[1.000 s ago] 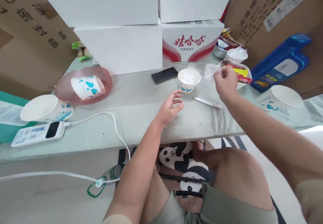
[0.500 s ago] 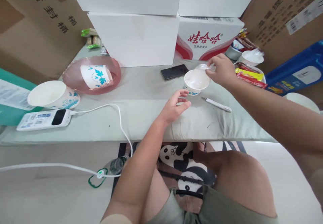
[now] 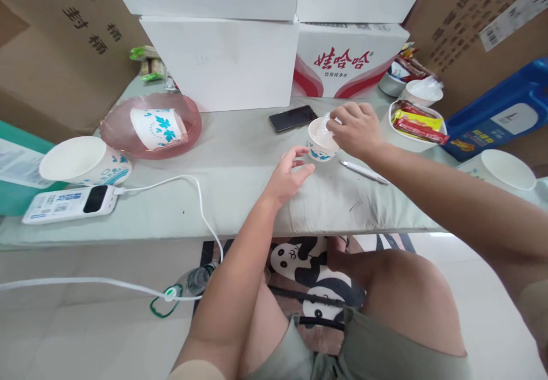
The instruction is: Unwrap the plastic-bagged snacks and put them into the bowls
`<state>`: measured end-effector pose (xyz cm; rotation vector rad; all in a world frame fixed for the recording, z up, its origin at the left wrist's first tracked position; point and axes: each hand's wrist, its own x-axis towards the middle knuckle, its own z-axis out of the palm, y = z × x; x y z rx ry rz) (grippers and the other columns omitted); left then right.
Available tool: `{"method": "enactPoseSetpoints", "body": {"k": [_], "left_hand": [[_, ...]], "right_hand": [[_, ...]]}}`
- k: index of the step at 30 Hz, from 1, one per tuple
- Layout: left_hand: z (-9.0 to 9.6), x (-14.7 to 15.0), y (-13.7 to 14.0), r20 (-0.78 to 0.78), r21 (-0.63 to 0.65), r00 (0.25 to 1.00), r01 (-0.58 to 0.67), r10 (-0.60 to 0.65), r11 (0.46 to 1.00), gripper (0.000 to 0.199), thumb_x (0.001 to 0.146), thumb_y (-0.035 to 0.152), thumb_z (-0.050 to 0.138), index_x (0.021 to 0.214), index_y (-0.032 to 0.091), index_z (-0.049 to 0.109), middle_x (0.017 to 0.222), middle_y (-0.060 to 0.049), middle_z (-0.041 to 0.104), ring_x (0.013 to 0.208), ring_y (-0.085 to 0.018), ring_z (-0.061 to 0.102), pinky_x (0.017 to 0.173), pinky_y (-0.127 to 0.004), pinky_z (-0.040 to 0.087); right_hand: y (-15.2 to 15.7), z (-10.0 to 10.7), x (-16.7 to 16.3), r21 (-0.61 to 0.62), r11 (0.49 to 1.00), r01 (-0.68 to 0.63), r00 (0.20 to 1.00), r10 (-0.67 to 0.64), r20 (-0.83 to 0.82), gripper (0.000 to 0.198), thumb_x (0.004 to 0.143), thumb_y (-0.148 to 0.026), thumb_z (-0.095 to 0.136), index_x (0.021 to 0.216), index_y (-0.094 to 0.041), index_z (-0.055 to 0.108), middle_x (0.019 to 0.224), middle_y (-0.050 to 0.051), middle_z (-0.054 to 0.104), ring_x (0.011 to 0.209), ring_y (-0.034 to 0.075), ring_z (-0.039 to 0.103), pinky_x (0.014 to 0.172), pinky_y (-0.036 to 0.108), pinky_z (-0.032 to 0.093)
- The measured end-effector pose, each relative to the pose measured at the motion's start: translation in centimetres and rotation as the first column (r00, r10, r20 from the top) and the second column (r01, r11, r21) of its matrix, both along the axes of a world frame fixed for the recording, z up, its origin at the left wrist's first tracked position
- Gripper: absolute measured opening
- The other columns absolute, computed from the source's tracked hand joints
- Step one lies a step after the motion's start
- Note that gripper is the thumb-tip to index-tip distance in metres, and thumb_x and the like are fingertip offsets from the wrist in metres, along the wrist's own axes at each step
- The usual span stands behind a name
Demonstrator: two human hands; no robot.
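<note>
A small white paper bowl (image 3: 322,154) with blue leaf prints stands on the cloth-covered surface. My right hand (image 3: 355,129) is over its right rim, the fingers pinched on a thin clear plastic bag (image 3: 324,131) that hangs into the bowl. To the left of the bowl is my left hand (image 3: 290,176), its fingers curved and apart with nothing in them. Its fingertips come close to the bowl's side; whether they touch I cannot tell. A slim white pen-like tool (image 3: 363,172) lies just right of the bowl, partly under my right forearm.
A black phone (image 3: 293,118) lies behind the bowl, before white boxes (image 3: 222,63). On the right stand a bowl of wrapped snacks (image 3: 413,140) and a blue jug (image 3: 496,112). To the left are a pink bowl (image 3: 192,123), a large paper bowl (image 3: 115,166) and a cabled power bank (image 3: 64,204).
My right hand has moved left over the bowl, bringing the clear plastic from behind its rim into its opening. My left hand stays beside the bowl. The view has shifted slightly.
</note>
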<state>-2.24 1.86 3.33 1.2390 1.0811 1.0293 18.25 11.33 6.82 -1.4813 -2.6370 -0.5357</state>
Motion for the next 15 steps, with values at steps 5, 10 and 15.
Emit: {"method": "enactPoseSetpoints", "body": {"k": [5, 10, 15], "left_hand": [[0.0, -0.1, -0.1, 0.01, 0.004, 1.0, -0.001, 0.001, 1.0, 0.032, 0.081, 0.031, 0.061, 0.112, 0.022, 0.057, 0.128, -0.008, 0.058, 0.116, -0.023, 0.058, 0.093, -0.036, 0.05], [0.2, 0.1, 0.8, -0.013, 0.025, 1.0, -0.004, 0.004, 1.0, 0.029, 0.082, 0.031, 0.059, 0.11, 0.022, 0.058, 0.128, -0.007, 0.06, 0.112, -0.021, 0.06, 0.093, -0.036, 0.05], [4.9, -3.5, -2.9, -0.335, 0.131, 0.942, 0.044, 0.003, 0.99, 0.021, 0.082, 0.03, 0.061, 0.101, 0.021, 0.062, 0.106, -0.005, 0.068, 0.099, -0.021, 0.064, 0.092, -0.036, 0.051]], "right_hand": [[0.2, 1.1, -2.1, -0.364, 0.931, 0.032, 0.999, -0.03, 0.011, 0.019, 0.088, -0.022, 0.052, 0.098, -0.023, 0.068, 0.11, 0.009, 0.071, 0.097, 0.027, 0.064, 0.075, 0.038, 0.044], [2.2, 0.7, -4.6, -0.658, 0.744, 0.111, 0.988, -0.154, -0.008, 0.033, 0.093, -0.029, 0.053, 0.061, -0.021, 0.057, 0.074, 0.006, 0.067, 0.083, 0.022, 0.066, 0.074, 0.036, 0.048], [3.6, -0.5, -5.2, -0.649, 0.756, 0.088, 0.982, -0.176, -0.072, 0.038, 0.095, -0.034, 0.053, 0.059, -0.022, 0.056, 0.067, 0.003, 0.064, 0.078, 0.014, 0.066, 0.082, 0.035, 0.051]]}}
